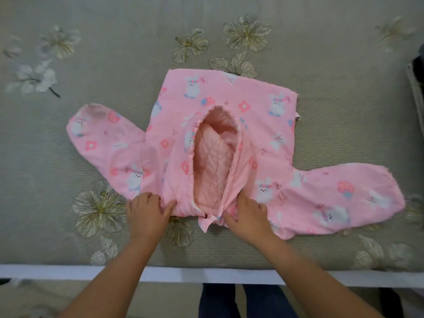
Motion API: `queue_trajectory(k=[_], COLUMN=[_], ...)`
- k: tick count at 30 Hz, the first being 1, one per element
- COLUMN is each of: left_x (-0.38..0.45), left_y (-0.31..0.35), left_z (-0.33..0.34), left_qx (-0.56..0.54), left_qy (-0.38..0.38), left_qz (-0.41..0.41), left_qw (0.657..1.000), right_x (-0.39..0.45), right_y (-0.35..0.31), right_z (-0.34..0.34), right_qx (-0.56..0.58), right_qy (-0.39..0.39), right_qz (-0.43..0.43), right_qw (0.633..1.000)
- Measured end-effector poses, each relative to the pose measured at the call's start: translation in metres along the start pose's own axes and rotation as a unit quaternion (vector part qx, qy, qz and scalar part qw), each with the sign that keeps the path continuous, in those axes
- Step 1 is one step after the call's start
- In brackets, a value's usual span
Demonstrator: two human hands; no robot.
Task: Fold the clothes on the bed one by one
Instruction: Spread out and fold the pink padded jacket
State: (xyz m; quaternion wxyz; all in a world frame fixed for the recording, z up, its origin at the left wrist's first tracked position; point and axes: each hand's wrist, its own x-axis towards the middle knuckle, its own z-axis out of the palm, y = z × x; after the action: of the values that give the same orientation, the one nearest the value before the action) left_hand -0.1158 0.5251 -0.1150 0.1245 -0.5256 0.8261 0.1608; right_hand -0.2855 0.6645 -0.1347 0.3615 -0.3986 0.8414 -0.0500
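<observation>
A small pink jacket [263,125] printed with white rabbits and flowers lies spread flat on the bed, both sleeves out to the sides. Its front gapes open in the middle and shows the quilted peach lining [212,166]. My left hand [146,213] rests on the jacket's near edge left of the opening, with its thumb on the fabric. My right hand [249,214] pinches the bunched fabric at the near edge just right of the opening. The left sleeve [101,134] points far-left and the right sleeve [344,196] points right.
The bed [298,42] has a grey-green cover with embroidered pale flowers. Its white near edge [174,274] runs across the bottom, with my dark trouser legs [247,301] below it. A dark object with a pale rim [416,83] sits at the far right edge.
</observation>
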Motion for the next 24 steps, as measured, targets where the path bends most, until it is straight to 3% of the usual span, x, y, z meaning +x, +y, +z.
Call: queue_trajectory(k=[4, 8, 14, 19, 24], left_x=[-0.011, -0.011, 0.002, -0.023, -0.086], left_y=[-0.007, 0.009, 0.065, 0.105, 0.101], left_z=[0.004, -0.021, -0.127, -0.233, -0.320], left_qx=[-0.063, -0.126, -0.136, -0.112, -0.028], left_qy=[-0.015, 0.085, 0.253, 0.386, 0.476], left_qz=[0.006, 0.041, 0.079, 0.157, 0.283], left_qw=[0.998, 0.988, 0.955, 0.902, 0.832], right_x=[-0.018, -0.021, -0.024, -0.062, -0.158], right_y=[-0.002, 0.002, -0.019, -0.050, -0.087], right_z=[0.010, -0.007, -0.161, -0.280, -0.349], right_qx=[-0.160, -0.058, 0.102, 0.072, 0.020], right_qy=[0.067, 0.090, 0.272, 0.342, 0.389], right_qz=[-0.053, -0.020, -0.164, -0.229, -0.291], right_qw=[0.983, 0.994, 0.943, 0.909, 0.874])
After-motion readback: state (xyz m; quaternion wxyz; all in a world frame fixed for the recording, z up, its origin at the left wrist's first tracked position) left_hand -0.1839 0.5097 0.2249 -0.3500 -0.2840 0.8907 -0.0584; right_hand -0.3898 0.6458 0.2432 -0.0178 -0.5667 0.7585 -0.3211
